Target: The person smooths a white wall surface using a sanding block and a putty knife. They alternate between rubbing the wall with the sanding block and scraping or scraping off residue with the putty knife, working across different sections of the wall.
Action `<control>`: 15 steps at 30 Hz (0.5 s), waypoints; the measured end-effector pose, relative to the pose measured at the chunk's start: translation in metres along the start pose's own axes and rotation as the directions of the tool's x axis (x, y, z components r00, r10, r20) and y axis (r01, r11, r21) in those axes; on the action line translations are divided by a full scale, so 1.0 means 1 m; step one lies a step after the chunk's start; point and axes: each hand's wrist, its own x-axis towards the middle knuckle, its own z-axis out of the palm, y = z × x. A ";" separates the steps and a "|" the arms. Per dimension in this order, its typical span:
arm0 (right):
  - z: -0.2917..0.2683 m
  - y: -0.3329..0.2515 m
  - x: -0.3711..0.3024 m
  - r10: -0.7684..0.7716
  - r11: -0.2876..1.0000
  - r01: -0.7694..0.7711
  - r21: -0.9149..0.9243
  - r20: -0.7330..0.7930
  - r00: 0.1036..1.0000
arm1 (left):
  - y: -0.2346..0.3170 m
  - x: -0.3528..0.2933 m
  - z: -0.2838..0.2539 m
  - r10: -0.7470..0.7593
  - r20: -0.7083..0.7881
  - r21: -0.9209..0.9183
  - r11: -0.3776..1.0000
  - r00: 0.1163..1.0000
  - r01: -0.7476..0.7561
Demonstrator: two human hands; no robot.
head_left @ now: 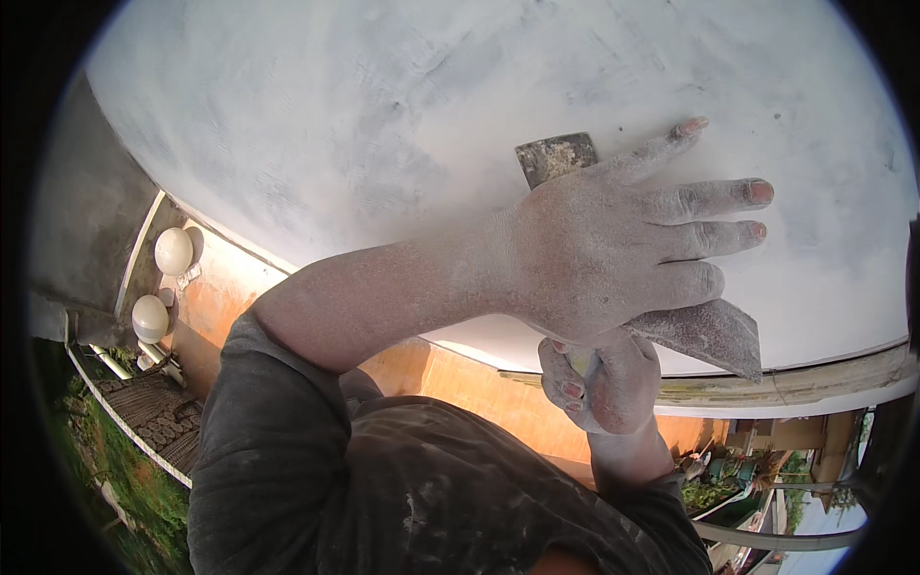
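My left hand (613, 244), coated in pale dust, lies across in front of the white surface with its fingers stretched and spread. Below it, my right hand (613, 383) is closed round the handle of a putty knife, a bit of yellowish handle (580, 359) showing between the fingers. The dusty grey blade of the putty knife (704, 335) juts out to the right, partly behind my left hand. A dark, speckled flat piece (556, 158) sticks out above my left hand; whether it belongs to the same tool is hidden. My left thumb is out of sight.
The whitish, grey-smeared surface (383, 125) fills the upper view, its ledge (815, 379) running along the lower right. An orange tiled floor (479, 393) lies beneath. Two cream rounded objects (173, 251) stand by a grey wall (81, 201) at left. Plants (709, 489) show at lower right.
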 end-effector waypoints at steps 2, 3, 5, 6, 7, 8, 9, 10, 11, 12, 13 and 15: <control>0.002 -0.004 -0.001 0.046 0.972 -0.042 -0.231 0.011 0.999 | -0.001 -0.003 -0.001 -0.065 -0.090 0.010 0.998 0.994 0.066; 0.005 -0.006 -0.001 0.062 0.995 -0.067 -0.078 -0.069 0.996 | -0.001 -0.004 -0.001 -0.018 -0.041 0.017 1.000 0.999 0.019; 0.009 -0.010 -0.002 0.154 0.914 -0.140 0.381 -0.005 0.988 | 0.000 -0.005 -0.001 0.035 0.044 -0.021 0.999 0.998 -0.034; 0.011 -0.011 -0.003 0.185 0.734 -0.157 0.661 0.028 0.982 | 0.000 -0.006 -0.001 -0.002 -0.005 -0.029 1.000 1.000 0.002; 0.014 -0.012 -0.004 0.218 0.717 -0.167 0.677 0.010 0.976 | 0.001 -0.006 -0.001 -0.006 -0.027 -0.055 0.998 1.000 0.004; 0.015 -0.012 -0.004 0.247 0.702 -0.178 0.689 -0.002 0.969 | 0.003 -0.007 -0.001 -0.045 -0.052 -0.075 0.996 0.998 0.041; 0.017 -0.012 -0.005 0.279 0.668 -0.241 0.704 0.063 0.958 | 0.004 -0.007 -0.001 -0.023 -0.073 -0.068 0.998 0.997 0.018; 0.017 -0.012 -0.005 0.254 0.705 -0.182 0.686 -0.004 0.967 | 0.004 -0.006 -0.001 -0.036 -0.091 -0.066 0.997 0.995 0.030; 0.016 -0.011 -0.004 0.213 0.729 -0.160 0.666 0.002 0.977 | 0.003 -0.005 -0.002 -0.041 -0.108 -0.066 0.997 0.993 0.034; 0.015 -0.010 -0.003 0.173 0.751 -0.122 0.649 -0.016 0.985 | 0.002 -0.004 -0.003 -0.028 -0.075 -0.074 0.997 0.997 0.023; 0.014 -0.009 -0.003 0.136 0.749 -0.123 0.651 0.032 0.990 | 0.001 -0.004 -0.004 -0.010 -0.045 -0.073 0.997 0.999 0.007; 0.011 -0.005 -0.002 0.098 0.745 -0.132 0.654 0.088 0.991 | -0.002 -0.002 -0.006 0.001 -0.041 0.000 1.000 0.999 -0.001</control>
